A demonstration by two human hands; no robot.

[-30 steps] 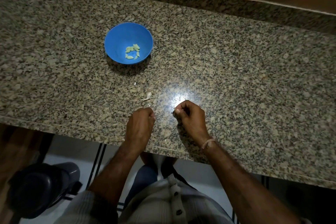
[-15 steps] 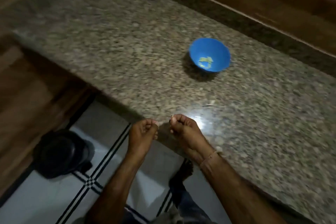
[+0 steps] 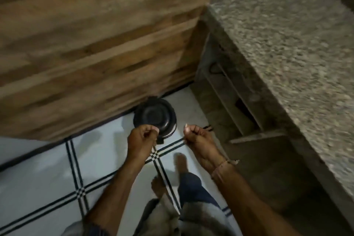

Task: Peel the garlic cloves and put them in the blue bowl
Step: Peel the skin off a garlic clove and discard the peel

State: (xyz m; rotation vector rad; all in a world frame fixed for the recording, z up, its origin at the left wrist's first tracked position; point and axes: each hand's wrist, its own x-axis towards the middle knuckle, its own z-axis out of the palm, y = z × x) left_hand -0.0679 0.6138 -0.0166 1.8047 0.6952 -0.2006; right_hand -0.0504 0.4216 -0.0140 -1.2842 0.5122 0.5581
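Your left hand (image 3: 141, 142) and right hand (image 3: 197, 140) hang at lower centre, over the tiled floor (image 3: 38, 174), both curled into loose fists with fingertips pinched. What they pinch is too small and blurred to tell. The black bin (image 3: 155, 117) sits just above them; the granite bench (image 3: 287, 34) fills the right. No garlic or bowl shows.

Thread band (image 3: 224, 165) on rt wrist; blue trousers (image 3: 193, 188).

White tiled floor (image 3: 47, 168), black grid lines; black round bin (image 3: 154, 117) stands against wooden cabinet (image 3: 86, 44); bare feet nearby.
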